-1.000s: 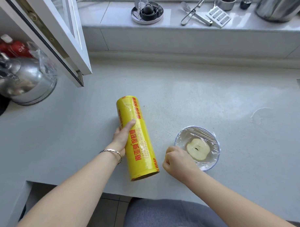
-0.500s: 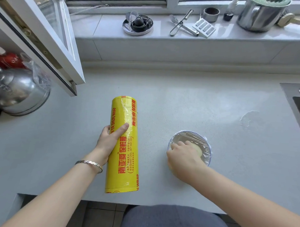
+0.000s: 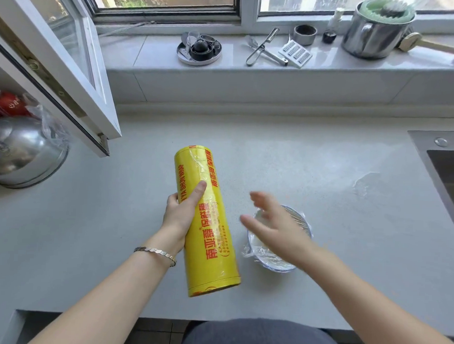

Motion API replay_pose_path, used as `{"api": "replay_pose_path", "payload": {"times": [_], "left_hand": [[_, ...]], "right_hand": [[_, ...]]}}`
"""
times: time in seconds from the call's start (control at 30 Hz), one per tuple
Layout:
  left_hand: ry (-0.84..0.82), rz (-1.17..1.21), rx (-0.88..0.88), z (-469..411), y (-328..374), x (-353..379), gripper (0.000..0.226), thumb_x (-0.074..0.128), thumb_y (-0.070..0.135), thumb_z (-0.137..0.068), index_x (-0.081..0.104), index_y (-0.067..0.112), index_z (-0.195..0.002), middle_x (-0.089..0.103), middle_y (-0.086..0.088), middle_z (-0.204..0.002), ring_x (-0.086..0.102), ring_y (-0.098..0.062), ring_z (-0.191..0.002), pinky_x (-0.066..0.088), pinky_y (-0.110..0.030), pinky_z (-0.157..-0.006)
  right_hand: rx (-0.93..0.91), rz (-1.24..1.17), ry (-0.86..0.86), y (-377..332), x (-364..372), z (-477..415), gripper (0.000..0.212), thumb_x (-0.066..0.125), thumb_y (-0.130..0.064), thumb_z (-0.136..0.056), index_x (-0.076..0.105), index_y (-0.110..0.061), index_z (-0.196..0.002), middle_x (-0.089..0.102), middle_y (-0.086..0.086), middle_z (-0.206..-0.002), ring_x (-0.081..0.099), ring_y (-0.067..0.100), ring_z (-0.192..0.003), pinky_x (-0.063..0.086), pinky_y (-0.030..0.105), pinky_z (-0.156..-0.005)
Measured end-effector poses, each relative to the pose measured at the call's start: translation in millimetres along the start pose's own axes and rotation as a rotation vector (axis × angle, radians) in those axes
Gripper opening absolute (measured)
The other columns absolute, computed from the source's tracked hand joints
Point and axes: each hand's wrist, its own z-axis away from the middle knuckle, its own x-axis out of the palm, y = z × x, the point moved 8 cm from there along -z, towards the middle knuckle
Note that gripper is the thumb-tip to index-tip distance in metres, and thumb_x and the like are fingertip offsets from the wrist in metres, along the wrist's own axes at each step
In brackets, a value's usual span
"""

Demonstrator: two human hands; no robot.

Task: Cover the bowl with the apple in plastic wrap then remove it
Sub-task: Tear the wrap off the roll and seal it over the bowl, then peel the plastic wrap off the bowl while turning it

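A yellow roll of plastic wrap [image 3: 206, 222] with red lettering lies lengthwise near the counter's front edge, and my left hand [image 3: 180, 214] grips its middle from the left. To its right stands a small glass bowl [image 3: 292, 261] covered with plastic wrap. My right hand [image 3: 275, 225] hovers over the bowl, blurred, fingers spread and pointing left toward the roll, holding nothing. This hand hides the apple inside the bowl.
A grey counter [image 3: 323, 175] carries a scrap of clear film [image 3: 364, 184] at the right. A sink [image 3: 447, 169] is at the far right. A steel kettle [image 3: 23, 152] sits left under an open window sash [image 3: 70, 71]. The sill holds tongs [image 3: 261, 47], a pot [image 3: 377, 33] and a dish [image 3: 199, 48].
My right hand lifted off the wrapped bowl and opened, swinging left toward the roll. The left hand turned the roll more upright in view and drew it nearer.
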Motion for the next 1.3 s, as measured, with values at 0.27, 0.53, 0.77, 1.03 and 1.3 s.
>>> {"api": "replay_pose_path", "payload": {"times": [0.27, 0.53, 0.77, 1.03, 1.3], "left_hand": [[-0.136, -0.009, 0.084, 7, 5, 37, 0.116, 0.052, 0.093, -0.038, 0.049, 0.018, -0.126, 0.068, -0.013, -0.111, 0.070, -0.031, -0.090, 0.057, -0.051, -0.077], [-0.313, -0.197, 0.193, 31, 22, 63, 0.080, 0.068, 0.061, -0.063, 0.040, 0.022, -0.127, 0.065, -0.005, -0.112, 0.068, -0.023, -0.093, 0.057, -0.042, -0.081], [-0.042, -0.297, 0.311, 10, 41, 29, 0.071, 0.085, 0.036, -0.058, 0.049, 0.020, -0.117, 0.065, 0.000, -0.110, 0.065, -0.018, -0.094, 0.053, -0.040, -0.088], [0.308, -0.167, 0.516, -27, 95, 18, 0.096, 0.085, 0.036, -0.051, 0.028, 0.021, -0.126, 0.054, 0.000, -0.117, 0.052, -0.023, -0.111, 0.046, -0.037, -0.093], [0.263, -0.263, 0.520, -49, 74, 33, 0.100, 0.083, 0.043, -0.046, 0.027, 0.028, -0.128, 0.052, -0.003, -0.127, 0.048, -0.026, -0.120, 0.045, -0.045, -0.098]], "right_hand": [[0.174, -0.475, -0.039, 0, 41, -26, 0.055, 0.059, -0.044, -0.083, 0.038, -0.019, -0.129, 0.062, 0.002, -0.116, 0.065, 0.016, -0.098, 0.054, 0.034, -0.087], [0.229, -0.622, 0.185, -8, -21, -87, 0.034, 0.059, -0.052, -0.079, 0.060, -0.019, -0.083, 0.067, 0.004, -0.086, 0.066, 0.017, -0.074, 0.054, 0.026, -0.063], [0.190, -0.531, 0.142, 6, -28, -91, 0.036, 0.033, -0.041, -0.096, 0.056, -0.013, -0.100, 0.063, 0.010, -0.096, 0.061, 0.023, -0.088, 0.049, 0.034, -0.084], [0.244, -0.285, 0.239, 66, -64, -60, 0.019, 0.045, -0.003, -0.089, 0.062, -0.008, -0.095, 0.066, 0.020, -0.102, 0.059, 0.020, -0.088, 0.046, 0.026, -0.075], [0.326, -0.206, 0.312, 115, -80, -38, 0.021, 0.045, -0.003, -0.087, 0.062, -0.015, -0.088, 0.067, 0.013, -0.097, 0.061, 0.020, -0.090, 0.047, 0.033, -0.081]]}}
